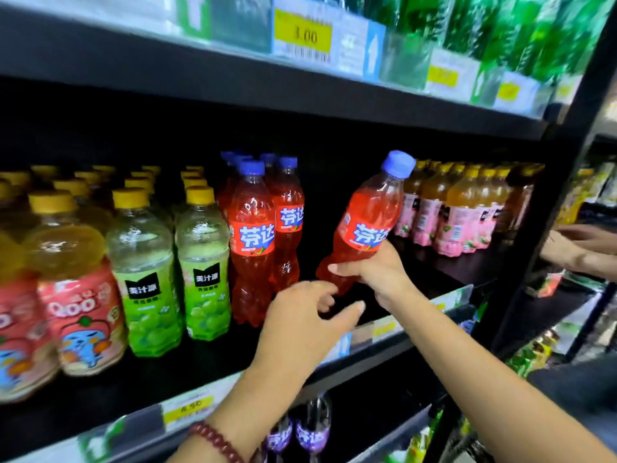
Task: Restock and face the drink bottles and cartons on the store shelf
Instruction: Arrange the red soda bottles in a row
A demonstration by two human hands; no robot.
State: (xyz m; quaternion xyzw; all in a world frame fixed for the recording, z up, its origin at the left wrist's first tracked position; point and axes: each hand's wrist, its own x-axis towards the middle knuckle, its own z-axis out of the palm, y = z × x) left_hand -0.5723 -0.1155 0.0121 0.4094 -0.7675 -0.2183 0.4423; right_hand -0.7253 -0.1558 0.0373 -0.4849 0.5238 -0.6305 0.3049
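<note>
My right hand (370,272) has its fingers wrapped round the lower body of a red soda bottle (364,222), holding it tilted with the blue cap leaning up and to the right, over the bare gap on the shelf (417,272). My left hand (300,325) is just below and left of that bottle, fingers spread loosely and holding nothing; whether its fingertips touch the bottle's base I cannot tell. A bead bracelet (217,441) sits on the left wrist.

Left of my left hand, the row of red soda bottles (257,235) already stands upright with labels forward, and beyond it the green grape drinks (173,272) and the pink-labelled bottles (76,309) look faced too. Right of my right hand, the peach juice bottles (457,215) stand in tidy ranks. Another person's hand (581,248) reaches in at the far right edge.

By my reading, most of this shelf is done; what is left is the dark gap under and behind my hands, which this bottle starts to fill. It wants setting upright beside its red neighbours, label out, and more bottles would be needed behind it. The purple bottles (300,432) below my left forearm are too blurred to judge
</note>
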